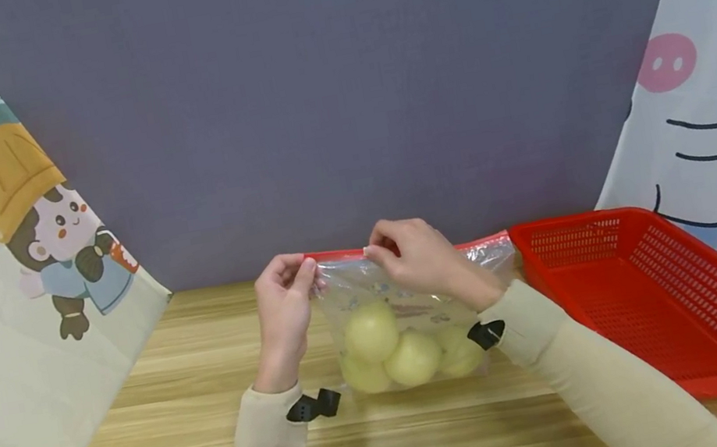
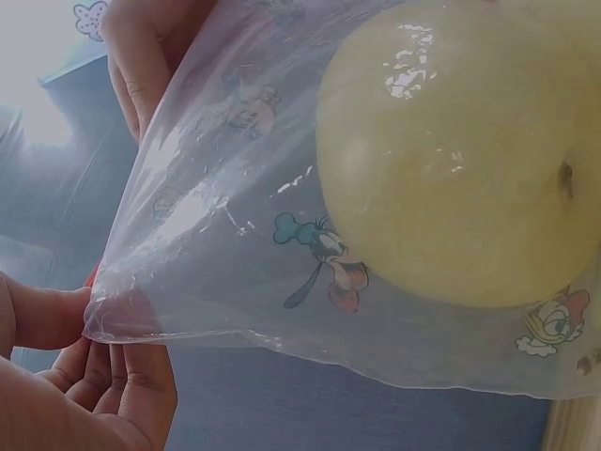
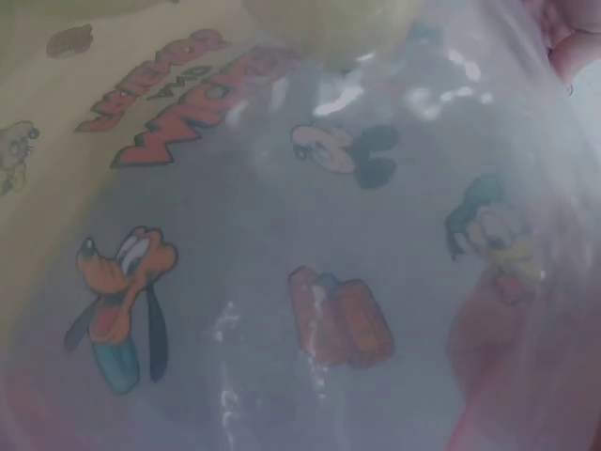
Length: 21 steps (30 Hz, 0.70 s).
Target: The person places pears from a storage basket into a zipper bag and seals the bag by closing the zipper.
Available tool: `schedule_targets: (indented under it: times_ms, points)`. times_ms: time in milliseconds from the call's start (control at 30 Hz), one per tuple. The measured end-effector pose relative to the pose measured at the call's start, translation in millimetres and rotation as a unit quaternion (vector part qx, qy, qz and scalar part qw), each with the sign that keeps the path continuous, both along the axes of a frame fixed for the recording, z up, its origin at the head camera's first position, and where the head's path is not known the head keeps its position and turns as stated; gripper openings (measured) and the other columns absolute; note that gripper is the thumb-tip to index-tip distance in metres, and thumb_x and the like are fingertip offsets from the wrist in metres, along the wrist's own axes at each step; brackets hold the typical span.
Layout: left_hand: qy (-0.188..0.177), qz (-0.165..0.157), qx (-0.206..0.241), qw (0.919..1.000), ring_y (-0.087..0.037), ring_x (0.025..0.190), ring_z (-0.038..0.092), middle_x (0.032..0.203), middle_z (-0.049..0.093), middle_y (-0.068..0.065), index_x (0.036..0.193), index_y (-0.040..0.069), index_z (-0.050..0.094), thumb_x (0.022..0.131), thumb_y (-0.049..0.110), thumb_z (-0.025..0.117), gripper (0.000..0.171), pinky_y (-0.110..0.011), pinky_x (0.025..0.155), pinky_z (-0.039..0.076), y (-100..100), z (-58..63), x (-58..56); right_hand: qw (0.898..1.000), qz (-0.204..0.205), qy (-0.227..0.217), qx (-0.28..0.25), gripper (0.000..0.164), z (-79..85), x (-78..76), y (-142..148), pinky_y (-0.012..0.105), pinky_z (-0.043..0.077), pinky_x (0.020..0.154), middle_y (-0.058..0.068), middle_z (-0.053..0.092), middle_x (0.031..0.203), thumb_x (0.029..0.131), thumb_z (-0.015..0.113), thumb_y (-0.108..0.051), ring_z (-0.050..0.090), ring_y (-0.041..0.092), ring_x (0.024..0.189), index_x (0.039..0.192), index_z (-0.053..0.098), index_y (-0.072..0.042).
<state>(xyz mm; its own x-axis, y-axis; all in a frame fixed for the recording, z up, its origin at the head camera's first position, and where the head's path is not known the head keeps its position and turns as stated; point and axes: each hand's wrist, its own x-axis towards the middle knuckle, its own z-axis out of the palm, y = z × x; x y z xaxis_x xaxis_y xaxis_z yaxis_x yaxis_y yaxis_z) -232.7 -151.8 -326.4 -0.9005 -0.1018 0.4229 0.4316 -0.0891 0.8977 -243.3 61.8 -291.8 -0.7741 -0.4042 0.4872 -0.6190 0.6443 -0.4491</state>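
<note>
A clear zip bag (image 1: 345,282) with a red top strip and printed cartoon figures stands on the table with several pale yellow-green round fruits (image 1: 413,357) inside. My left hand (image 1: 284,311) pinches the bag's top left corner between thumb and fingers. Along the red strip, right of that corner, my right hand (image 1: 423,258) pinches the top edge; a small white bit shows at its fingertips, too small to identify. Up close in the left wrist view, one fruit (image 2: 441,169) presses against the film. Printed film (image 3: 235,244) fills the right wrist view and blurs the fingers.
A red perforated plastic basket (image 1: 626,289) stands at the right, close to the bag's right edge. The wooden table (image 1: 170,413) meets a dark grey back panel (image 1: 338,100). Cartoon-printed cloths hang on both sides.
</note>
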Motion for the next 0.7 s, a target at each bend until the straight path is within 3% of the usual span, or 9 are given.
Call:
schedule_targets:
  times_ms: [300,700]
  points:
    - [0.002,0.000,-0.004,1.0000,-0.016,0.070,0.062,0.088,0.063,-0.017,0.102,-0.008,0.061,0.101,-0.001,0.059,0.007,-0.023,0.063,0.056,-1,0.5,-0.4,1.000,0.001,0.004,-0.008,0.014,-0.2,1.9,7,0.033,0.048,0.060,-0.004,0.062,0.075,0.102,0.062,-0.022,0.053,0.014,0.064,0.096,0.069,-0.011]
    - [-0.003,0.000,-0.004,1.0000,-0.016,0.071,0.062,0.091,0.063,-0.021,0.104,-0.008,0.061,0.101,-0.001,0.059,0.008,-0.022,0.064,0.056,-2,-0.2,-1.2,1.000,-0.010,0.004,-0.008,0.014,-1.7,3.9,17,0.034,0.048,0.060,-0.003,0.062,0.076,0.102,0.063,-0.022,0.053,0.015,0.064,0.096,0.070,-0.011]
